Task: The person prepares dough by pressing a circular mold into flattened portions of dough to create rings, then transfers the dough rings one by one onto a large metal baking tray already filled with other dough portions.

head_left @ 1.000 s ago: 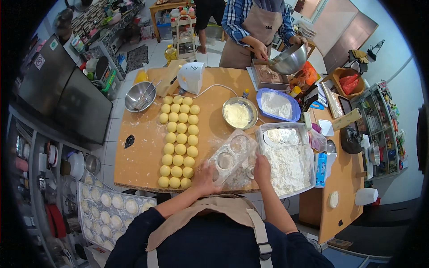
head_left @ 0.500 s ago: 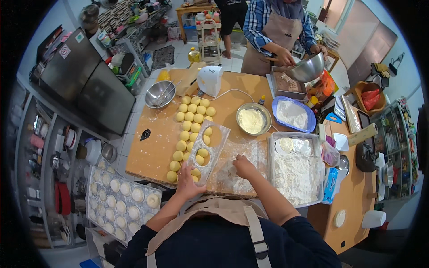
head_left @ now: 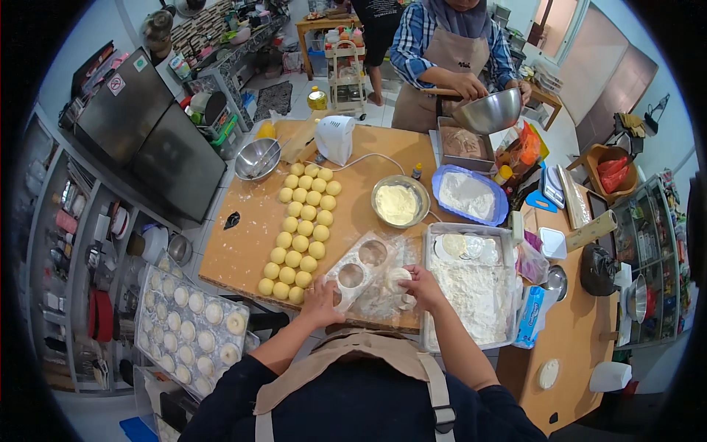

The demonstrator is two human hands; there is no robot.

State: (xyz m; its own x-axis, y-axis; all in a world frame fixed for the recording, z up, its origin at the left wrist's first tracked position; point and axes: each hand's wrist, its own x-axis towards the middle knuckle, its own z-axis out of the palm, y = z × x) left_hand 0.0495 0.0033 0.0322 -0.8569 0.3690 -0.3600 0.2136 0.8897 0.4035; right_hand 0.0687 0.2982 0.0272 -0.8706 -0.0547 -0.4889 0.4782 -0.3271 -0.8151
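Note:
My left hand (head_left: 322, 303) grips the near end of a pale, floured board with round holes (head_left: 342, 261). The board lies slanted on the table, partly over a floured patch (head_left: 377, 298). At the right of that patch, my right hand (head_left: 423, 288) has its fingers pinched at a white, floury piece (head_left: 399, 275); I cannot tell whether this is dough or bunched sheet. Rows of round yellow dough balls (head_left: 300, 243) sit to the left of the board. Close by my right hand is a tray of white flour (head_left: 471, 295) with flat discs at its far end.
A steel bowl of pale yellow filling (head_left: 398, 204) and a blue tub of white powder (head_left: 465, 193) stand farther back. A hand mixer (head_left: 335, 140) is behind the balls. At lower left is a tray of floured rounds (head_left: 190, 324). Across the table a co-worker tilts a metal bowl (head_left: 487, 112).
The holed board has moved right, off the yellow balls and onto the floured patch, with my left hand on it. My right hand has shifted slightly right, to the white piece.

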